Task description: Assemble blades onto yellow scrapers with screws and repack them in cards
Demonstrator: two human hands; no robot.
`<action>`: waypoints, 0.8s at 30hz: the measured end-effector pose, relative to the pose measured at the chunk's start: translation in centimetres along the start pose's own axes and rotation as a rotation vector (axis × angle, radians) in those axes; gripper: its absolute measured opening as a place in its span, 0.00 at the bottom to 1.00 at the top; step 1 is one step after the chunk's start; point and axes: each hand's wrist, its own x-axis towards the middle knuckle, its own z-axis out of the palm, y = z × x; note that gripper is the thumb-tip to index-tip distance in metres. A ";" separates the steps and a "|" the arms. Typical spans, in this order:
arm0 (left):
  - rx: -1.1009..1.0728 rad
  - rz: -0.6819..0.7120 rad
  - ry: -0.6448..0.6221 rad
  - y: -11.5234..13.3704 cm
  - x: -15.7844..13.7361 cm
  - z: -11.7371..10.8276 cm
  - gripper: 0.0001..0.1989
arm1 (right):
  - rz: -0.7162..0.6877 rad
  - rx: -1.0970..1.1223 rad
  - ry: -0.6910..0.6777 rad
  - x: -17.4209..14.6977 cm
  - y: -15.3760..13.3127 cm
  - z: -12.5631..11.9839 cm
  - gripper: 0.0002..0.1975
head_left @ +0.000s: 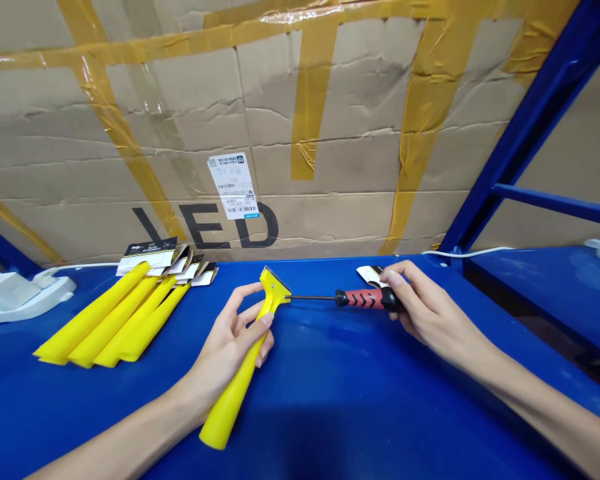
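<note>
My left hand is closed around the yellow handle of a scraper, held tilted above the blue surface with its blade end up. In my right hand is a screwdriver with a red and black handle, gripped at its rear end. The screwdriver's thin shaft lies level, and its tip meets the side of the scraper's head. Behind my right fingers a small printed card lies on the surface, partly hidden.
Several yellow scrapers with card sleeves over their heads lie side by side at left. A white power strip stands beyond them. A taped cardboard box backs the blue shelf; a blue post rises at right.
</note>
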 end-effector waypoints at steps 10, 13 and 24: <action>-0.017 -0.003 -0.018 -0.8 0.0 0.1 0.29 | -0.080 -0.033 0.057 0.2 -0.2 0.0 0.19; -0.016 -0.003 -0.015 -0.9 -0.1 0.3 0.29 | -0.018 -0.061 0.050 0.2 0.0 -0.3 0.19; -0.009 0.015 0.002 -0.4 0.0 0.0 0.28 | -0.078 -0.064 0.002 0.0 0.2 -0.1 0.18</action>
